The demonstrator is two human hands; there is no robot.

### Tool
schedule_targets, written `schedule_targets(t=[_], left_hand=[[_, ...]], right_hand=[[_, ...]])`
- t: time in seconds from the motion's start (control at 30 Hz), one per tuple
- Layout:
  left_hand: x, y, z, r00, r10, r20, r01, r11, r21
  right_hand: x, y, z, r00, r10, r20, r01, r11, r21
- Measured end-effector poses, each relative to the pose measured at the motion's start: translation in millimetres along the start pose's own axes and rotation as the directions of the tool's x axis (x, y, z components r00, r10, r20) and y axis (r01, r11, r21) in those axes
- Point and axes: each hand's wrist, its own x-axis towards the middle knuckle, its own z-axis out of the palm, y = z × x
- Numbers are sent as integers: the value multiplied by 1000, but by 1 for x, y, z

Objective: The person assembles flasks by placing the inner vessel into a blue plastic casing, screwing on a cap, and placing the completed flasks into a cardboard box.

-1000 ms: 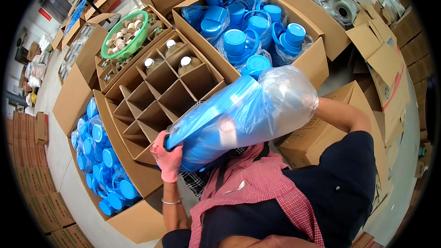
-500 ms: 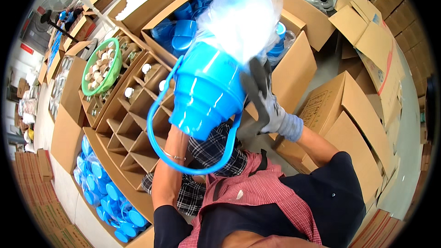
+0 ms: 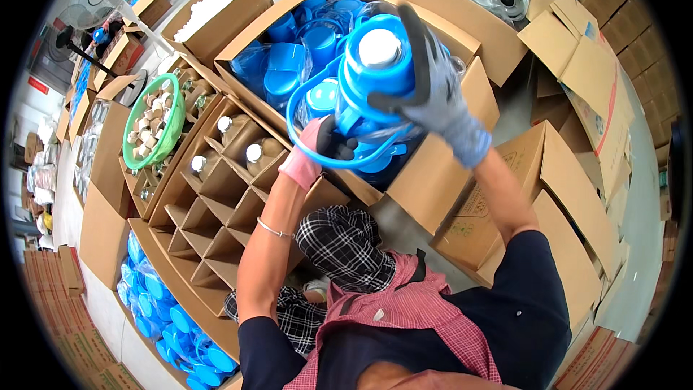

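Observation:
A blue plastic thermos flask (image 3: 356, 68) with a white round top stands tilted toward me, over the open carton of blue parts. My right hand (image 3: 437, 90), in a grey and black glove, grips its right side, thumb across the front and fingers stretched along the far side. The flask's looped blue handle (image 3: 294, 132) hangs at the lower left. Under it, my left hand (image 3: 317, 152), in a pink and black glove, has its fingers curled against the flask's lower part; the contact is partly hidden. Crumpled clear plastic (image 3: 386, 134) shows around the flask's lower part.
The large carton (image 3: 447, 166) holds several blue shells in clear bags. At left are a divided carton (image 3: 206, 209) with several white-topped bottles, a green basket (image 3: 173, 119) of stoppers and a box of blue lids (image 3: 180, 325). Another carton (image 3: 498, 195) stands at right.
The flask has turned from lying with its narrow end toward me to showing its white top. The large clear bag is off its far end. My left hand has come into view.

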Motion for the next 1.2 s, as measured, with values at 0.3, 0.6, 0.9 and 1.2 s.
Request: schedule_targets(t=[0.3,0.6,0.9,1.2], left_hand=[[35,70,18,931,364,-17,-358,921,155],[107,-13,7,895,435,-99,-363,840,403],[69,2,5,908,412,-79,-405,910,90],[-34,-26,-10,856,499,-134,-350,751,559]], right_hand=[[76,125,25,878,388,281,-325,914,-243],[26,119,25,972,236,6,-196,819,-539],[-86,160,87,821,536,197,-329,725,-605],[-65,238,102,735,667,126,-526,677,-515]])
